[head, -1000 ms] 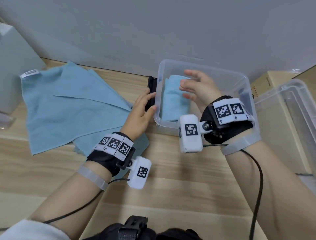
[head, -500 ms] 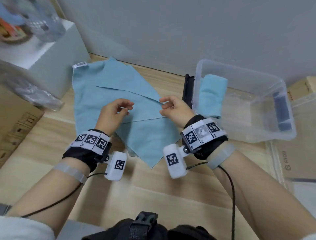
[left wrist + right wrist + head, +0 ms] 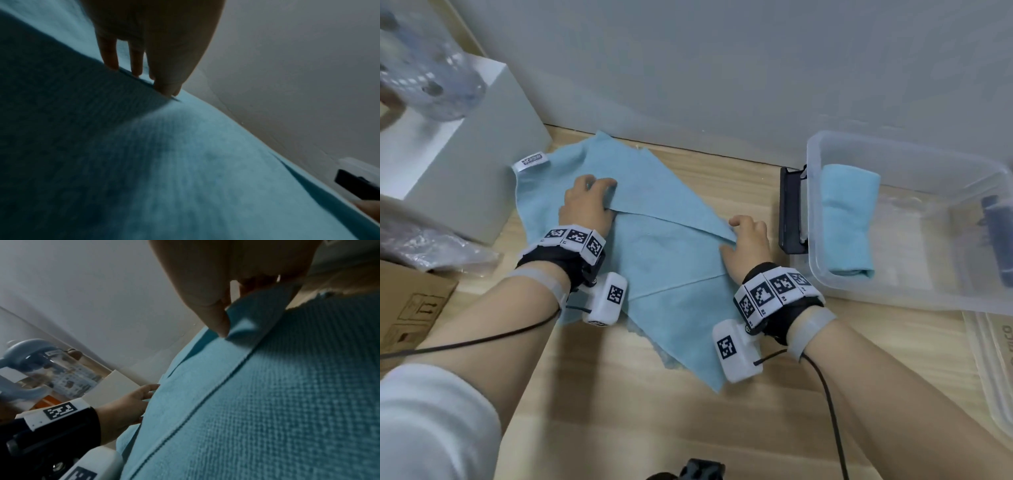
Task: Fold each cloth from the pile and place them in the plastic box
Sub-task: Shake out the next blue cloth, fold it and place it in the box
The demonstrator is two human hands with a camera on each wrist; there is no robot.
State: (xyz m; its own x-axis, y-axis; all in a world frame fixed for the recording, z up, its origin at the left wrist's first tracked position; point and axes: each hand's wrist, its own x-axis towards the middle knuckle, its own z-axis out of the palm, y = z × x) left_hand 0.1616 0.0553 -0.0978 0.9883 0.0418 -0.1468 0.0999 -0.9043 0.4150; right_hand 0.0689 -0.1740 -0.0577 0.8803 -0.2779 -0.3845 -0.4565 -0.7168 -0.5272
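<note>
**Both hands on the top cloth of the pile, one folded cloth in the box**

The wooden tabletop [image 3: 619, 404] fills the lower part of the head view, with a grey wall behind it. A pile of light-blue cloths [image 3: 674, 260] lies spread at the centre of the frame, the layers turned at different angles, and a white label [image 3: 531, 160] sticks out at its upper left corner. At the right of the frame stands the clear plastic box [image 3: 893, 150], with a black clip on its left end; a folded blue cloth [image 3: 847, 219] lies inside against its left wall. A pale grey box [image 3: 469, 178] stands at the upper left, touching or nearly touching the pile, and a brown cardboard carton [image 3: 410, 308] sits at the left edge.

The left hand [image 3: 585, 202] rests on the pile's upper left part, its fingertips [image 3: 166, 87] at the raised edge of the top cloth; the blurred wrist view does not show whether they pinch it or only press. The right hand [image 3: 748, 245] is at the pile's right corner, where thumb and fingers [image 3: 216, 318] pinch the corner of the top cloth and lift it slightly off the layer below.
</note>
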